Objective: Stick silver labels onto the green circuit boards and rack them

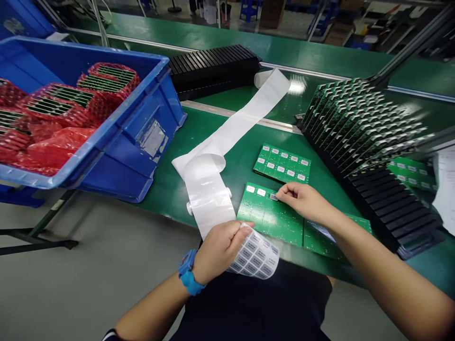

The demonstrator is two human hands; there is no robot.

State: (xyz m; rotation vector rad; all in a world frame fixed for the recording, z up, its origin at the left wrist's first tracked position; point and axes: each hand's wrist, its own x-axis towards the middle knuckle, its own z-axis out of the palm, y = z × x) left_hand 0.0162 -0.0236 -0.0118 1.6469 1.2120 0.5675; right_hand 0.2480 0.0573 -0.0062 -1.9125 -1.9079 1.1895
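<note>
My left hand (222, 248) is closed on a strip of printed labels (258, 258), which curls over at the table's front edge. From it the white backing strip (209, 203) runs back across the table in a long loose fold. My right hand (302, 199) pinches a small label (273, 196) at the surface of a green circuit board (270, 215). Two white labels sit to its left along the same board's top row. Behind lies a second board (282, 163) with two rows of labels on it. Another green board (330, 239) is partly hidden under my right forearm.
A blue crate (156, 109) at the left holds boards in red bubble wrap (60, 147). On the right, a black slotted rack (394, 203) carries many upright boards (362, 118). Another black rack (216, 66) lies at the back. Papers (446, 189) are at the right edge.
</note>
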